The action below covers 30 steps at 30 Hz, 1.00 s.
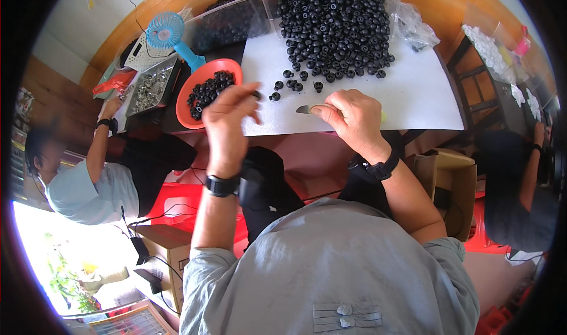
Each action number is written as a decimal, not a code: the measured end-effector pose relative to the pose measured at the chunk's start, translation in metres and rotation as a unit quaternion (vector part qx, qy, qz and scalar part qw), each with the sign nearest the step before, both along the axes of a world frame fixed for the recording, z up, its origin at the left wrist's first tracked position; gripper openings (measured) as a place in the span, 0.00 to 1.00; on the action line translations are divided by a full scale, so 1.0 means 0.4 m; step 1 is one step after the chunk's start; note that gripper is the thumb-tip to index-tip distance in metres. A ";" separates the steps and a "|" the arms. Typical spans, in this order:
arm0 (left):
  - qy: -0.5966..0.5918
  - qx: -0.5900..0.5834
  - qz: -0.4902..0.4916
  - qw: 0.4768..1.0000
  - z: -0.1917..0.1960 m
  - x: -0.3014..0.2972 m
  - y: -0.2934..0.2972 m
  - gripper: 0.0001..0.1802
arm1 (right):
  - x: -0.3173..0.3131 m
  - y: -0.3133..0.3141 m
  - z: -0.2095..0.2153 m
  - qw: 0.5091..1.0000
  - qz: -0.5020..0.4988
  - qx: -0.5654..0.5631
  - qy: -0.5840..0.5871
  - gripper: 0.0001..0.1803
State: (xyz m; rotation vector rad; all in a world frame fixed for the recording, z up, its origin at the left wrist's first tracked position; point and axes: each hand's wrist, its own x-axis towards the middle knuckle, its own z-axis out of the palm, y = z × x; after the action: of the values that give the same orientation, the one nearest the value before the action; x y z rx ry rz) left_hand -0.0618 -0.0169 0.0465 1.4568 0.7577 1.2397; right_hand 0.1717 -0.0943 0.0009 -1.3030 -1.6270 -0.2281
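Our right hand (357, 118) is clamped on a small knife (303, 109), thumb and fingers pressed together around it, with the blade pointing left above the white sheet (422, 102). Our left hand (225, 113) is blurred at the near edge of the table, just beside the orange bowl (182, 96). A black piece (256, 95) shows by its fingertips, but we cannot tell whether those fingers grip it or stand apart.

We see small round black parts (339, 31) heaped at the far side of the sheet, with a few loose ones (291, 85) scattered nearer us, beyond the knife. More black parts (215, 87) lie in the bowl. Behind the bowl stands a blue fan (166, 31), near a tray of metal bits (152, 90).
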 end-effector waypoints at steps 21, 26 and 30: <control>0.395 0.408 0.059 0.821 -0.078 0.052 0.088 0.12 | -0.001 0.001 -0.007 0.999 0.006 0.014 -0.040 0.18; 0.375 0.376 0.055 0.846 -0.080 0.067 0.058 0.11 | 0.004 0.000 -0.007 0.999 0.008 0.010 -0.030 0.18; 0.386 0.422 0.068 0.818 -0.084 0.087 0.023 0.10 | -0.003 -0.006 0.012 1.000 0.007 -0.015 -0.020 0.18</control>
State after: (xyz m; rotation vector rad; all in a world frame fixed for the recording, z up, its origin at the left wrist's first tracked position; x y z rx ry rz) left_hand -0.0269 -0.0079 0.0127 2.7841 0.8756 1.1136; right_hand 0.1707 -0.0968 0.0055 -1.3166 -1.6784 -0.2232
